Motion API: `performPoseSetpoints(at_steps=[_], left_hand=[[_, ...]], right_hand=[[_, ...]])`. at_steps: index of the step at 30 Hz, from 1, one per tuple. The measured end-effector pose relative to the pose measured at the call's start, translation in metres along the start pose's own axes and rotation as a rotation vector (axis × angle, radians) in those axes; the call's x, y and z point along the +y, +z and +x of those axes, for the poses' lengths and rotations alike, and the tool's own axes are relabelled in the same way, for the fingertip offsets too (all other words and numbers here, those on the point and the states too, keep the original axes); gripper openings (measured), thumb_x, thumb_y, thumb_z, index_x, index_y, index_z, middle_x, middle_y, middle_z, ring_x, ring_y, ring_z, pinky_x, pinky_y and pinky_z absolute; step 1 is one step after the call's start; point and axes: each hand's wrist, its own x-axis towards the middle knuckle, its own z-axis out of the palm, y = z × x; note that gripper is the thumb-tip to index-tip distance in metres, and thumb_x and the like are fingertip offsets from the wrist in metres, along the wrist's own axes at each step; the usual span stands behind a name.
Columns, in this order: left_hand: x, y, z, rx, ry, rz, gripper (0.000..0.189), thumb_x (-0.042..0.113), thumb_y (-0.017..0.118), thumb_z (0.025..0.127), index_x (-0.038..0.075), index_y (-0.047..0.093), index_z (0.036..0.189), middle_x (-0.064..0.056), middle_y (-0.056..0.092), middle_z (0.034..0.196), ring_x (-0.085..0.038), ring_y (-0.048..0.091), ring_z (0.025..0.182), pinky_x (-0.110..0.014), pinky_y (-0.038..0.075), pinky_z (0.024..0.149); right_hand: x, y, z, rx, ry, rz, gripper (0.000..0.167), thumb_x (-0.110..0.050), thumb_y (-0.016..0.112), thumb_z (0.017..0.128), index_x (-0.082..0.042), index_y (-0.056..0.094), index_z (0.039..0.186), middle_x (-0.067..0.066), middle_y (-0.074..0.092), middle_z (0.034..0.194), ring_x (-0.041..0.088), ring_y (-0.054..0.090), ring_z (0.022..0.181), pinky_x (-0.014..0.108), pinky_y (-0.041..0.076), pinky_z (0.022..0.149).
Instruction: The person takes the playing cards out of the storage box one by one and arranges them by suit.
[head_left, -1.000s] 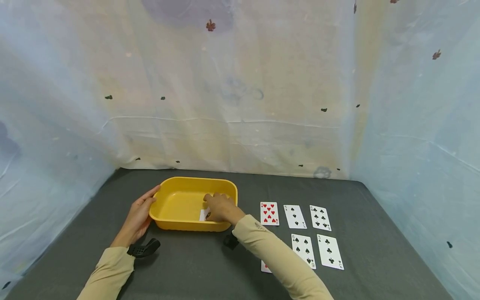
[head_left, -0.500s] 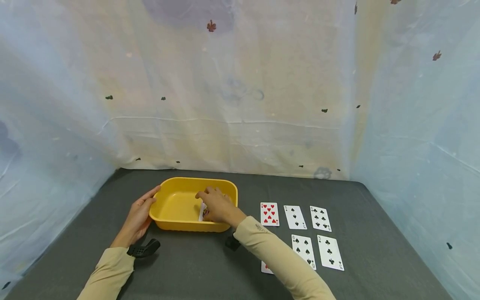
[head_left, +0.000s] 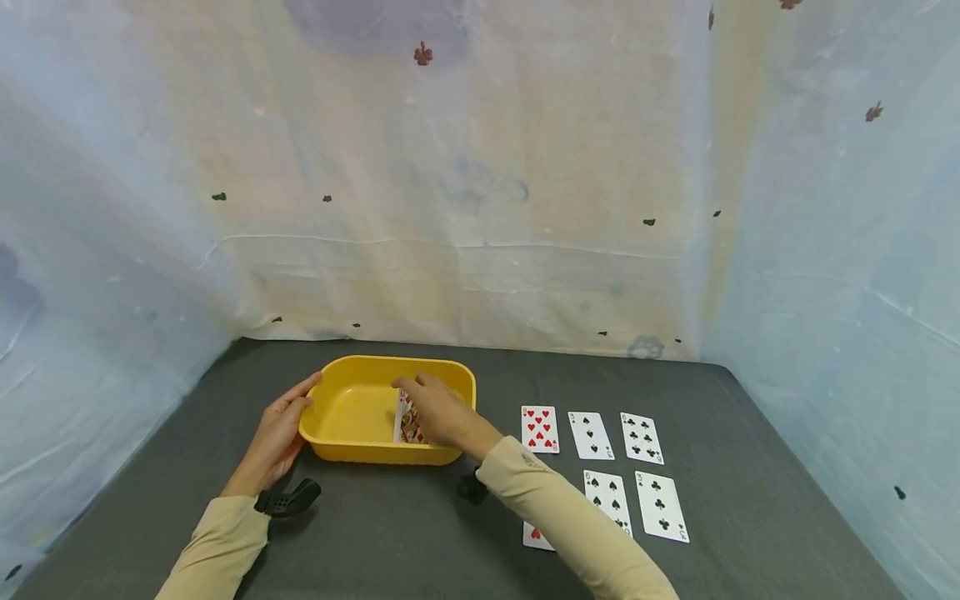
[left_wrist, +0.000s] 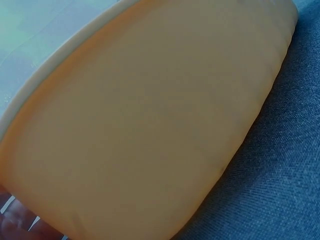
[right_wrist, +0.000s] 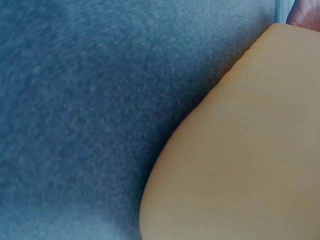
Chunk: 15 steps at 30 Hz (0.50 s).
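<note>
A yellow plastic tray (head_left: 348, 452) rests on the dark table. My left hand (head_left: 272, 437) grips its left end, with fingertips at the rim. In the left wrist view, the outer wall of the tray (left_wrist: 145, 120) fills most of the frame. My right hand (head_left: 442, 412) reaches over the front right side into the tray, fingers bent over a playing card (head_left: 408, 423). A face-card picture shows on that card, and the hand hides its right part. The right wrist view shows mainly the tray's outside and the tabletop.
Several playing cards lie face up to the right: an eight of hearts (head_left: 540, 429), black number cards such as a three of clubs (head_left: 662, 507), and a red card (head_left: 536, 537) partly under the right sleeve. A printed cloth (head_left: 480, 167) hangs behind the table.
My right hand has shifted slightly in the tray, its fingers raised and moved left. More of the face card shows beneath it. The left hand and tray stay put.
</note>
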Motion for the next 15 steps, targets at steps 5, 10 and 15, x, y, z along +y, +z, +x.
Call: performPoseSetpoints(at_steps=[5, 10, 15], left_hand=[[0.0, 0.0, 0.001, 0.001, 0.0, -0.001, 0.049, 0.017, 0.029, 0.108, 0.012, 0.021, 0.156, -0.013, 0.006, 0.161, -0.032, 0.017, 0.143, -0.025, 0.043, 0.097], [0.0, -0.001, 0.001, -0.006, -0.001, -0.008, 0.049, 0.018, 0.029, 0.108, 0.011, 0.02, 0.156, -0.013, 0.005, 0.161, -0.032, 0.016, 0.143, -0.029, 0.039, 0.1], [0.0, 0.0, 0.0, -0.008, 0.0, -0.005, 0.049, 0.017, 0.029, 0.108, 0.011, 0.019, 0.156, -0.013, 0.005, 0.161, -0.032, 0.017, 0.143, -0.035, 0.034, 0.103]], right_hand=[[0.004, -0.004, -0.005, 0.07, -0.007, 0.061, 0.054, 0.009, 0.062, 0.087, -0.01, 0.048, 0.136, 0.01, 0.053, 0.115, 0.016, 0.051, 0.09, 0.021, 0.048, 0.082], [0.004, -0.005, -0.009, 0.106, -0.04, 0.04, 0.047, 0.008, 0.062, 0.088, -0.011, 0.051, 0.129, 0.009, 0.054, 0.11, 0.016, 0.052, 0.087, 0.02, 0.05, 0.082], [0.001, -0.007, -0.012, 0.137, -0.082, 0.029, 0.043, 0.008, 0.062, 0.088, -0.01, 0.052, 0.125, 0.007, 0.055, 0.106, 0.014, 0.053, 0.084, 0.018, 0.049, 0.079]])
